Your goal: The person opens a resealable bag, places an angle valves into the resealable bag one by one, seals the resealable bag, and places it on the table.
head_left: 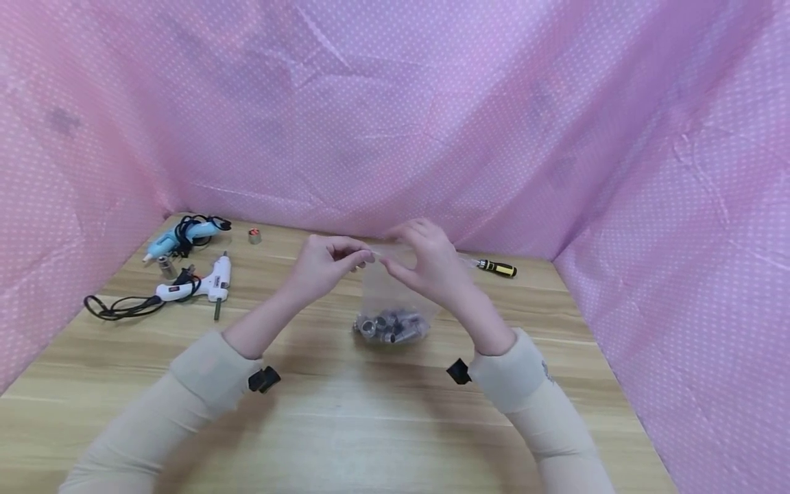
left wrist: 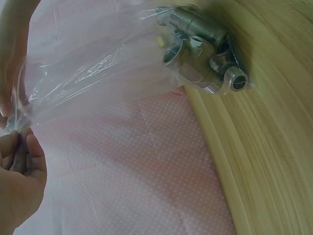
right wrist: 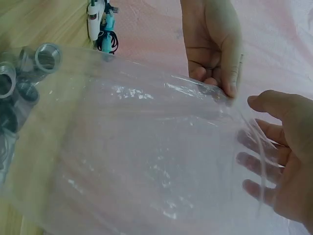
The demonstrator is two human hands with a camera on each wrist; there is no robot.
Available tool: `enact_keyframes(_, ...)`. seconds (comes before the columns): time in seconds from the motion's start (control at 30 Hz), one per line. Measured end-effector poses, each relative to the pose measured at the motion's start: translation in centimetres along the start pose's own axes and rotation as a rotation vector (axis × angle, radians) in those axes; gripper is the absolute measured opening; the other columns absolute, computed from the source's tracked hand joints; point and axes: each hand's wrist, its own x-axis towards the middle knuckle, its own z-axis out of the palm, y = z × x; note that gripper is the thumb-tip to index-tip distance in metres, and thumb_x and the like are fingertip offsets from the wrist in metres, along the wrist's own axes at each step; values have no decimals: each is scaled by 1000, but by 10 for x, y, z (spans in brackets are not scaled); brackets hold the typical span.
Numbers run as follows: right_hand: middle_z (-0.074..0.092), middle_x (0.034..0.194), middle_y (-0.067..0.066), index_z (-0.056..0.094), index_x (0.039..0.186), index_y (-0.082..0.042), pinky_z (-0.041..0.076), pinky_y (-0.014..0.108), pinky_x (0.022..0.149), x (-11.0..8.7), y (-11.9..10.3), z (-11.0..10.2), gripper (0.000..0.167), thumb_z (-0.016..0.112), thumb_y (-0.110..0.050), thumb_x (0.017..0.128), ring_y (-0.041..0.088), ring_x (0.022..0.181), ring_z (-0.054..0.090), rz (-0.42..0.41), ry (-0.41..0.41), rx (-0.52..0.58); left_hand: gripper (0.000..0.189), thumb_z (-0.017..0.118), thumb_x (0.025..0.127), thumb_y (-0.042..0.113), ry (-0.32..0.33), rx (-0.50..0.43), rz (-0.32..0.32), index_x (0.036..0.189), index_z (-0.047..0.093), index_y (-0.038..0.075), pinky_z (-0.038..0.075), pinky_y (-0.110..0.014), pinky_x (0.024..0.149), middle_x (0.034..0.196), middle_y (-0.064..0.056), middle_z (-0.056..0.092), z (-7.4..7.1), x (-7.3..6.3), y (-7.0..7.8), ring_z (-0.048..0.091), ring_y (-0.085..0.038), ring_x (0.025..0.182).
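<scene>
A clear plastic bag (head_left: 384, 291) hangs upright, its bottom filled with several metal pipe fittings (head_left: 395, 325) low over the table. My left hand (head_left: 330, 266) pinches the bag's top edge at one corner between thumb and fingers. In the right wrist view, the fingers of my right hand (right wrist: 288, 156) lie behind the bag's mouth and show through the film. The right thumb stands apart from those fingers, on the near side. Threaded ends of the fittings (left wrist: 205, 54) show through the film in the left wrist view.
On the left of the wooden table (head_left: 345, 425) lie a blue glue gun (head_left: 166, 243), a white glue gun (head_left: 216, 280) with its cord, and a metal fitting (head_left: 166, 267). Farther back stands a small fitting (head_left: 254, 236). A yellow-black screwdriver (head_left: 497, 267) lies right. Pink dotted cloth (head_left: 395, 123) surrounds the table.
</scene>
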Motion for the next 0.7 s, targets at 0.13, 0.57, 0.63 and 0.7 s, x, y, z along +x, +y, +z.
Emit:
enact_keyframes(0.13,69,89,-1,67,94,-11,43,36,85,5,0,7,16,71,-17,80,17,92,57,28,-39,-34,15,70,85,16,10,-35,4,90,74,2,57,-30,60,77,-10,72,4,-2,1,67,-26,67)
enact_keyframes(0.57,67,78,-2,65,81,-11,37,31,69,11,-3,13,4,69,-13,79,14,76,53,6,-65,-81,8,72,84,15,87,152,127,86,72,7,49,-24,57,78,-1,72,7,-4,1,60,-10,67)
enact_keyframes(0.63,67,78,-2,66,81,-11,37,31,69,11,-2,12,4,69,-13,80,14,76,53,4,-70,-92,6,71,85,14,96,161,146,85,71,7,49,-24,58,78,-1,71,8,-5,0,60,-10,68)
enact_keyframes(0.7,68,78,-2,66,81,-12,37,31,70,11,-2,11,3,69,-13,80,14,76,53,2,-75,-102,5,70,85,12,104,162,158,85,70,7,49,-24,59,77,-1,70,8,-5,0,59,-10,68)
